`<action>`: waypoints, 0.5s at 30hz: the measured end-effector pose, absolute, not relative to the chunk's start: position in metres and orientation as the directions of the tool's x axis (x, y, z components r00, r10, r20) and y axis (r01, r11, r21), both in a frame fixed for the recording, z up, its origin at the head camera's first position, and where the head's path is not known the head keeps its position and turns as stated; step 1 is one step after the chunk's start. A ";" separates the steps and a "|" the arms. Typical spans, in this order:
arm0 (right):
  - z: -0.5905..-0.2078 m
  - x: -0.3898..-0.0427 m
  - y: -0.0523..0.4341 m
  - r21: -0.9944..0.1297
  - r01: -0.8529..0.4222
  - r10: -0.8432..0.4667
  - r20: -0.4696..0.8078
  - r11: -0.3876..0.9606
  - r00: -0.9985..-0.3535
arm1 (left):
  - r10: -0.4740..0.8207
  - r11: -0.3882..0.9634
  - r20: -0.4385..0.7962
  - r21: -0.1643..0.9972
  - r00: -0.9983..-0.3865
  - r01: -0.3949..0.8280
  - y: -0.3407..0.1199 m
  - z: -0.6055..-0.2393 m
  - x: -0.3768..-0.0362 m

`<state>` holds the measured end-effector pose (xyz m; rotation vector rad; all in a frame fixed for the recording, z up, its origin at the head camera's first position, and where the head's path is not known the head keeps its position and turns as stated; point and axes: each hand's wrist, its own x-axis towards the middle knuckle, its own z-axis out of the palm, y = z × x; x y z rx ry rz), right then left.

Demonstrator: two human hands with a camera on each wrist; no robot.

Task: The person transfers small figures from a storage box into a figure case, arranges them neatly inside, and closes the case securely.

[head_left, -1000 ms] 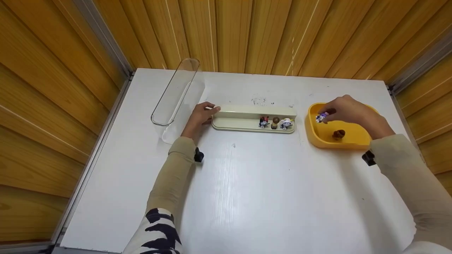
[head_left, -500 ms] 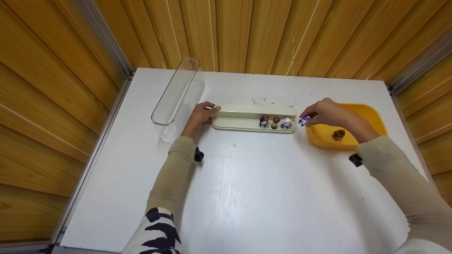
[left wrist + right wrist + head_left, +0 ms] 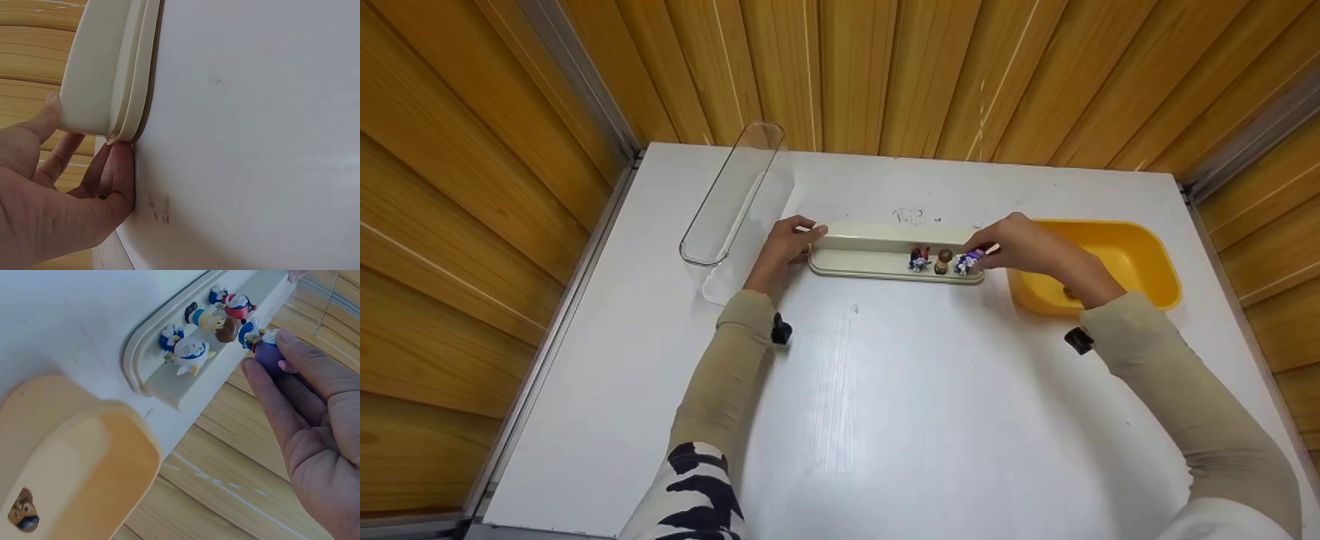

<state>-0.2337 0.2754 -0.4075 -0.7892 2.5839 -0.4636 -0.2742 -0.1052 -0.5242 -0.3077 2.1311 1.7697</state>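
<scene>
My left hand [image 3: 787, 244] holds the left end of a long cream display base [image 3: 855, 260]; in the left wrist view the thumb is on its raised back ledge and the fingers are at the lower corner. My right hand [image 3: 1024, 244] pinches a small purple figurine [image 3: 269, 357] above the base's right end. Three figurines stand there in a row: a white one [image 3: 190, 350], a brown-haired one [image 3: 225, 329] and a red one [image 3: 237, 308]. In the head view the purple figurine covers most of the white one.
A yellow bin [image 3: 1132, 251] stands right of the base, with a brown figurine [image 3: 23, 517] inside. To the left lies a transparent long cover [image 3: 735, 195]. Wood-patterned panels [image 3: 855, 75] border the white table [image 3: 885, 397].
My right hand has carried the purple figurine leftward from over the yellow bin to over the base's right end. The left hand stays on the base.
</scene>
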 end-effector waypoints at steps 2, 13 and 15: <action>-0.410 -0.235 0.268 -0.419 -0.494 -0.615 -0.226 0.762 -0.756 | 0.051 0.197 -0.399 0.903 -0.916 -0.382 -0.106 -0.523 -0.273; -0.422 -0.239 0.226 -0.396 -0.620 -0.689 -0.046 0.678 -0.724 | 0.048 0.224 -0.408 0.894 -0.912 -0.389 -0.107 -0.522 -0.273; -0.424 -0.241 0.219 -0.403 -0.612 -0.683 -0.044 0.680 -0.729 | 0.048 0.220 -0.407 0.895 -0.912 -0.388 -0.107 -0.522 -0.273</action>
